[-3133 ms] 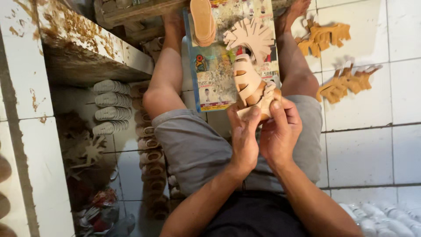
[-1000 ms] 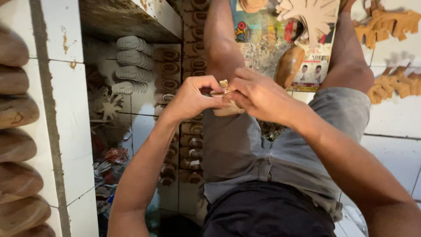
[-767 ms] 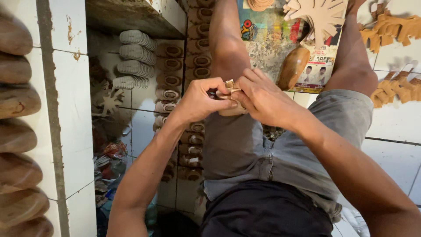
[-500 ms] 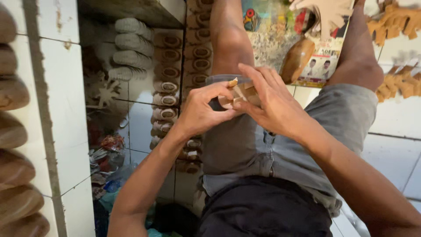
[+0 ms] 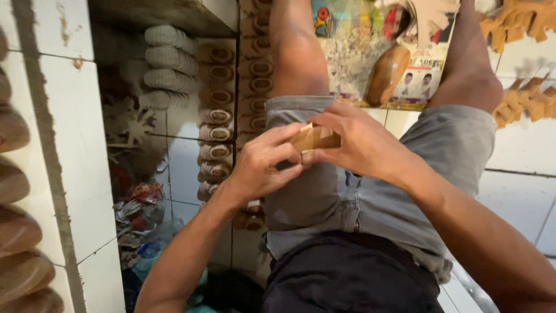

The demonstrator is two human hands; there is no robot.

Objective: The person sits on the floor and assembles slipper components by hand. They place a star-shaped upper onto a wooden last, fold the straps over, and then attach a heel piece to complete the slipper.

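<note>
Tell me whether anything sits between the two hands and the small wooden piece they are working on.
Nothing visible does. The left hand and right hand both already grip the small wooden piece directly, fingertips pinching it from either side above the grey shorts. No other thing lies between skin and wood.

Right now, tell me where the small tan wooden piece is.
In the head view, the small tan wooden piece sits centre frame, pinched between the left hand and right hand, above the grey shorts.
</note>
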